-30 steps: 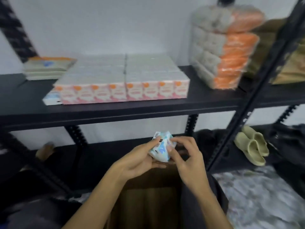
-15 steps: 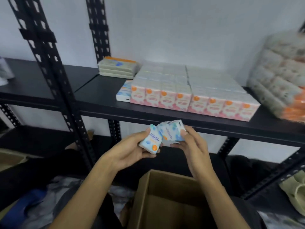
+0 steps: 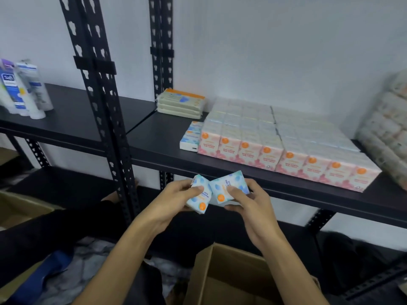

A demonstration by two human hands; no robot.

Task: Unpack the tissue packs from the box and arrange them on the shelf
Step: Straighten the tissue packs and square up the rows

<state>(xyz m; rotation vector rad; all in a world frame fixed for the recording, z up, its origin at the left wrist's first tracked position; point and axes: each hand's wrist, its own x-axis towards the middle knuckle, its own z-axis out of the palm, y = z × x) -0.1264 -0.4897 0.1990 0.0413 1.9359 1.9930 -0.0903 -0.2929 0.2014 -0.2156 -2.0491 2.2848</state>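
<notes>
I hold two small blue-and-white tissue packs side by side in front of the black shelf's (image 3: 158, 139) front edge. My left hand (image 3: 174, 200) is closed on the left pack (image 3: 199, 198). The right pack (image 3: 229, 187) sits tilted in my right hand (image 3: 248, 202), touching the left one. On the shelf lies a block of pink-fronted tissue packs (image 3: 284, 146) in rows. Two blue packs (image 3: 190, 137) lie against the block's left side. The open cardboard box (image 3: 222, 274) stands on the floor below my arms.
A stack of pale green flat packs (image 3: 180, 103) lies at the shelf's back left. Tubes and bottles (image 3: 22, 91) stand on the neighbouring shelf at left. A wrapped bundle of rolls (image 3: 387, 133) fills the shelf's right end. Black perforated uprights (image 3: 103, 111) rise between the shelves.
The view has swung left and upward. My hands have lifted the tissue packs from above the box toward the shelf edge and spread them into two side by side.
</notes>
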